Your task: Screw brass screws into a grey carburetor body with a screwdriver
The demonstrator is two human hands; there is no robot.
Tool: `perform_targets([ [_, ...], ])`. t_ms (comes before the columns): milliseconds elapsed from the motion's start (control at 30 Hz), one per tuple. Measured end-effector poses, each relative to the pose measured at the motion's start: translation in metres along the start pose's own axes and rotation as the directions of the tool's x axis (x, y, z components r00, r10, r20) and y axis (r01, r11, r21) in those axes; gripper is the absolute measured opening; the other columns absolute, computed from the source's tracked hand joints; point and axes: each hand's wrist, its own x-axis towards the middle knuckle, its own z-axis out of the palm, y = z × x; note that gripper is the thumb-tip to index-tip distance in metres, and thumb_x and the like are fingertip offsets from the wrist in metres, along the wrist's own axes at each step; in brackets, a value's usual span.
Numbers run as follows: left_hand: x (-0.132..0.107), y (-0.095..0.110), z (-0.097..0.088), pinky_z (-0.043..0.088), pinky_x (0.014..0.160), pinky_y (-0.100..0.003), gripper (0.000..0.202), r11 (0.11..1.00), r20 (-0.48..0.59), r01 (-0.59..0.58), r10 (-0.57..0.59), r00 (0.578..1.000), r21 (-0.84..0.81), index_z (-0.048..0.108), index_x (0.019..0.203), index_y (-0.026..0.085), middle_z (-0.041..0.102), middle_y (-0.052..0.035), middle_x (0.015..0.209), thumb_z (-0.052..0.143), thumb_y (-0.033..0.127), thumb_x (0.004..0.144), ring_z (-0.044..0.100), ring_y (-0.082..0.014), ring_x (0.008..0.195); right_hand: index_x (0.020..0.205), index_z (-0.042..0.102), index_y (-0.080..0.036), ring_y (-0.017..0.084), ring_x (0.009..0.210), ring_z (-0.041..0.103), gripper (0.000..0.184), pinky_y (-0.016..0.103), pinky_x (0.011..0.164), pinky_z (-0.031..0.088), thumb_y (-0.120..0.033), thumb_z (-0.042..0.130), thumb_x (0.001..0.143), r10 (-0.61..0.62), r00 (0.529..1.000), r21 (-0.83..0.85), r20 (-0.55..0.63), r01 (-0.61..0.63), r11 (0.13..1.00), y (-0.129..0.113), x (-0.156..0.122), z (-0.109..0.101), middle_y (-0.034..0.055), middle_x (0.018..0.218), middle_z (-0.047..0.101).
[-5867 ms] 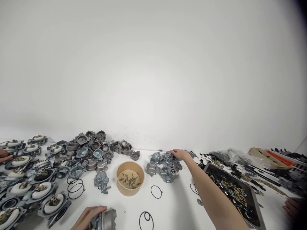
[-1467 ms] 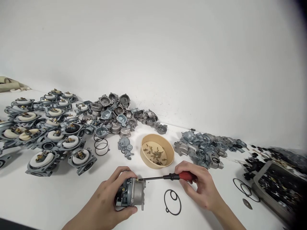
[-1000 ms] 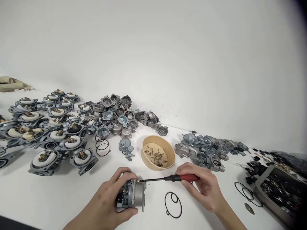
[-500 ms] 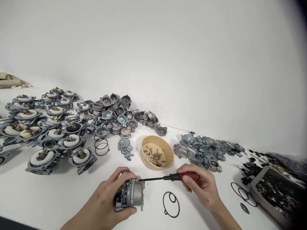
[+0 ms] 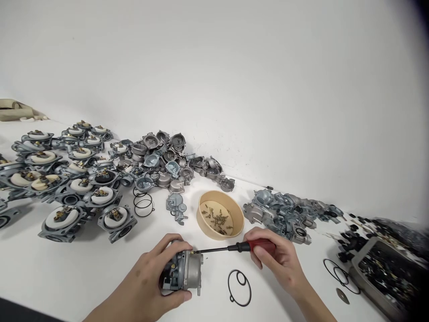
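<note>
My left hand (image 5: pixel 161 277) grips a grey metal carburetor (image 5: pixel 191 270) lying on its side on the white table, fingers over its top and thumb beneath. Its bowl faces right. In my right hand (image 5: pixel 275 259) is a screwdriver (image 5: pixel 239 247) with a red and black handle, held level and pointing left. The tip meets a small brass-coloured screw (image 5: pixel 191 252) at the bowl's upper edge, near my left fingertips. Just beyond stands a round tan tub (image 5: pixel 203 223) with many small screws inside. Black rubber rings (image 5: pixel 248 286) lie on the table below the screwdriver.
Carburetor bodies with white floats (image 5: pixel 63 219) crowd the left. Loose metal bowls (image 5: pixel 164 179) are heaped at the back, by the wall. More grey carburetor parts (image 5: pixel 284 214) are piled right of the tub. A metal tray (image 5: pixel 360 264) of small dark parts stands far right.
The screwdriver and my right hand have shifted very slightly left, the handle turning a little in my fingers. The carburetor stays in my left hand; the view has tilted slightly.
</note>
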Motion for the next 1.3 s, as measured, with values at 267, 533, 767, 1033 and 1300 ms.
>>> perform_targets([
  [267,0.001,0.012,-0.01,0.061,0.101,-0.04,0.076,0.999,0.002,-0.045,0.045,0.999,-0.003,0.044,0.144,0.044,0.052,-0.0004,0.157,0.071,0.012,0.08,0.067,-0.031,0.13,0.107,0.08,-0.023,0.009,0.048,0.057,0.028,0.03,0.053,0.048,-0.045,0.061,0.106,0.043,0.998,0.122,0.053,-0.05,0.991,0.004,0.003,-0.002,0.011,0.105,0.072],
  [533,0.0,0.011,-0.01,0.062,0.101,-0.038,0.077,0.998,0.019,-0.064,0.064,0.998,0.026,0.039,0.144,0.043,0.05,-0.0014,0.158,0.067,0.01,0.08,0.067,-0.0293,0.13,0.106,0.081,-0.025,0.013,0.061,0.065,0.022,0.032,0.066,0.055,-0.045,0.076,0.097,0.021,0.999,0.073,0.028,-0.023,0.997,0.002,0.003,0.002,0.0107,0.113,0.071],
  [767,0.0,0.011,-0.005,0.063,0.096,-0.035,0.081,0.988,0.021,-0.135,0.134,0.991,0.073,0.036,0.145,0.04,0.049,-0.0044,0.156,0.063,0.005,0.076,0.07,-0.0282,0.125,0.102,0.08,-0.024,0.014,0.061,0.063,0.019,0.033,0.065,0.056,-0.041,0.079,0.095,0.03,0.999,0.037,0.014,-0.031,0.999,0.002,0.003,-0.001,0.0104,0.11,0.071],
  [1033,0.001,0.012,-0.002,0.064,0.087,-0.036,0.078,0.99,0.01,-0.13,0.129,0.992,0.057,0.038,0.142,0.04,0.051,-0.0048,0.153,0.062,0.006,0.076,0.075,-0.0286,0.112,0.102,0.08,-0.022,0.009,0.049,0.052,0.024,0.032,0.053,0.049,-0.044,0.07,0.101,0.06,0.998,0.057,0.016,-0.061,0.996,0.002,0.005,0.001,0.0103,0.103,0.071],
  [1300,0.0,0.01,-0.004,0.063,0.089,-0.036,0.078,0.993,0.037,-0.101,0.099,0.994,0.056,0.035,0.145,0.042,0.046,-0.005,0.157,0.063,0.008,0.081,0.074,-0.0279,0.113,0.106,0.08,-0.023,0.01,0.049,0.058,0.025,0.035,0.06,0.056,-0.046,0.068,0.102,0.059,0.997,0.067,0.053,-0.063,0.996,0.001,0.004,0.0,0.0117,0.109,0.073],
])
